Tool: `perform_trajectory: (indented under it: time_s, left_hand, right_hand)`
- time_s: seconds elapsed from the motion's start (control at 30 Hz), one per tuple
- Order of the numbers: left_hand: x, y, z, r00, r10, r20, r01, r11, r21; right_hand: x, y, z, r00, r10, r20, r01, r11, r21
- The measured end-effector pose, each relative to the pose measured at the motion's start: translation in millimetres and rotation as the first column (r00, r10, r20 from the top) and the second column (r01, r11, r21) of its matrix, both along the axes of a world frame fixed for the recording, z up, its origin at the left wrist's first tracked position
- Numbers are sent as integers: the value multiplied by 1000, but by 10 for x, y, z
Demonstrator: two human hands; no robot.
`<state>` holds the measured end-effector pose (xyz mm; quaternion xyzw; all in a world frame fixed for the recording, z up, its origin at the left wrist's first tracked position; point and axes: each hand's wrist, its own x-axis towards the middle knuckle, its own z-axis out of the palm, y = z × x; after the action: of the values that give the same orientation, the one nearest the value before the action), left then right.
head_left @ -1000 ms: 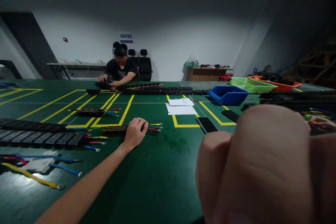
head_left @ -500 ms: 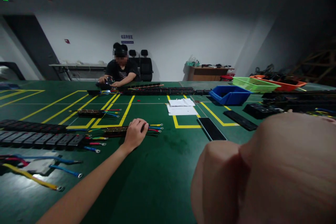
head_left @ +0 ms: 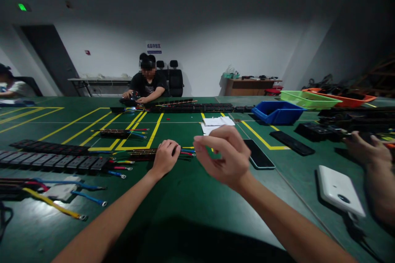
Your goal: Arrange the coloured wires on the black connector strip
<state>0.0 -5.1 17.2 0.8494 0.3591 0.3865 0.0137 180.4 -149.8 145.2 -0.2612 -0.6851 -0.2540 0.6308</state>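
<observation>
Judging remotely, I'd say left hand (head_left: 167, 157) clasps the wired strip (head_left: 142, 155) to steady it, right hand (head_left: 230, 157) curled narrow, contents unclear.

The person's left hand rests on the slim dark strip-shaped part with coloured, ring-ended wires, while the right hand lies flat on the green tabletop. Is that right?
Not quite: the head view shows the right hand raised and curled, not flat on the green tabletop. The left hand does rest on the strip-shaped part.
</observation>
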Motion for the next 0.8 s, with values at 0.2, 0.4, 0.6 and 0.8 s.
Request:
perform_trajectory:
  time_s: [0.2,0.4,0.6,0.8]
  left_hand:
    - [16,-17,26,998,48,-45,-48,999,1]
    - [2,-16,42,1000,19,-5,-19,1000,-12]
    - [-37,-14,55,979,1,203,-23,994,105]
    - [-7,-352,909,796,-178,579,-43,937,346]
  right_hand:
    - [453,685,-1109,991,-131,23,128,894,-430]
    - [638,779,-1537,955,-225,192,296,697,-653]
    - [628,794,-1555,930,-241,278,367,649,-667]
    - [637,813,-1572,923,-262,283,385,624,-679]
